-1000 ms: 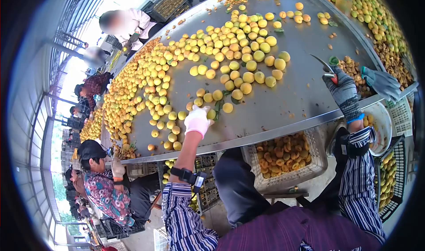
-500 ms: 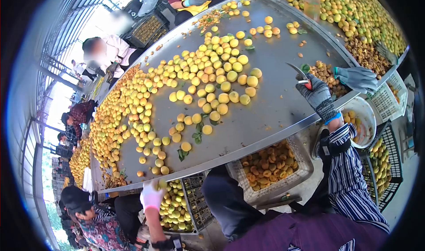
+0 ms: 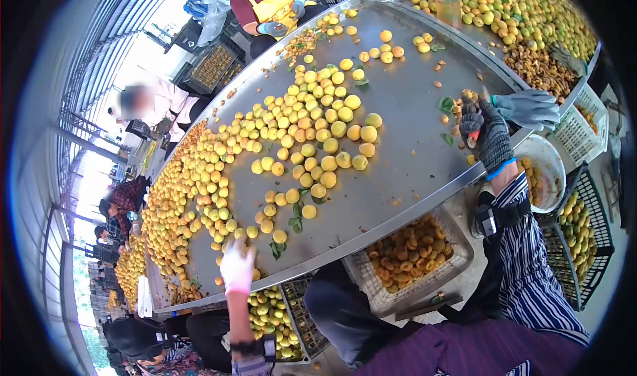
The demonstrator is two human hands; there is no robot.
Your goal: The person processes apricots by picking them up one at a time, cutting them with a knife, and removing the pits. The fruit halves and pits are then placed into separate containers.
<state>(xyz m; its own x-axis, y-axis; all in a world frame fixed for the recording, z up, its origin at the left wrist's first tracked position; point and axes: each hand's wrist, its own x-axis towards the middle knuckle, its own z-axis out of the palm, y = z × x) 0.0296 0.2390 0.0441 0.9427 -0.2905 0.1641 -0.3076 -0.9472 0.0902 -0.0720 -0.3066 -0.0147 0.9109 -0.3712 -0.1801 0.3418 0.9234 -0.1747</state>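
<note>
My right hand (image 3: 490, 134), in a dark grey knit glove, is closed round the red handle of a knife (image 3: 473, 138); its blade cannot be made out now. It is over a small heap of brown pits or scraps (image 3: 469, 96) near the table's right edge. My left hand (image 3: 237, 266), in a white glove with a pink cuff, reaches over the near table edge. Its fingers are stretched towards the closest apricots (image 3: 252, 232), and I cannot make out anything held. Many yellow apricots (image 3: 308, 111) spread across the metal table (image 3: 398, 144).
An empty grey glove (image 3: 527, 109) lies on the right rim. Below stand a crate of halved apricots (image 3: 405, 256), a white bucket (image 3: 554, 177) and a crate of greenish fruit (image 3: 272, 316). A bottle (image 3: 447, 4) stands at the back; co-workers sit around the table.
My left hand has moved up from over the greenish-fruit crate onto the table edge, beside the apricots. My right hand has turned over the scraps, and the knife's curved blade no longer shows.
</note>
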